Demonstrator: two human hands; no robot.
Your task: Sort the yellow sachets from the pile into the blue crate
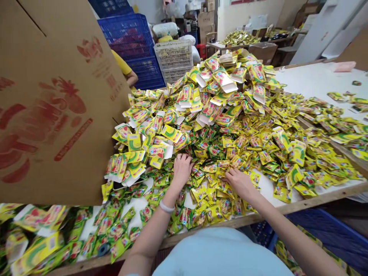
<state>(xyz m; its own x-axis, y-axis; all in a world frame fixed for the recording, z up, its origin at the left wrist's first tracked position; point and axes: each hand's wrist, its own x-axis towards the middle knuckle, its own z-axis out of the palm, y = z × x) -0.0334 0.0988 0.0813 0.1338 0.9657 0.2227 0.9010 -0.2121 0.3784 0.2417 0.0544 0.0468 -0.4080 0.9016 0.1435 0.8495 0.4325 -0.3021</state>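
My left hand (183,168), with a ring on a finger and a pale band at the wrist, reaches into small green candy packets (161,180). Its fingers are bent and close together, and their tips are partly hidden among the packets. To the right, my right hand (240,183) has its fingers closed at a yellow candy packet (222,174) in a mass of yellow packets. Behind both hands rises a heap of small printed cardboard boxes (186,96), yellow, green and white, several with open flaps.
A large brown carton (57,107) with red print stands at the left. Blue crates (129,42) and white crates (174,57) are stacked behind. A person's yellow sleeve (120,63) shows past the carton. A blue bin (324,234) with packets sits below the table's wooden edge (290,207).
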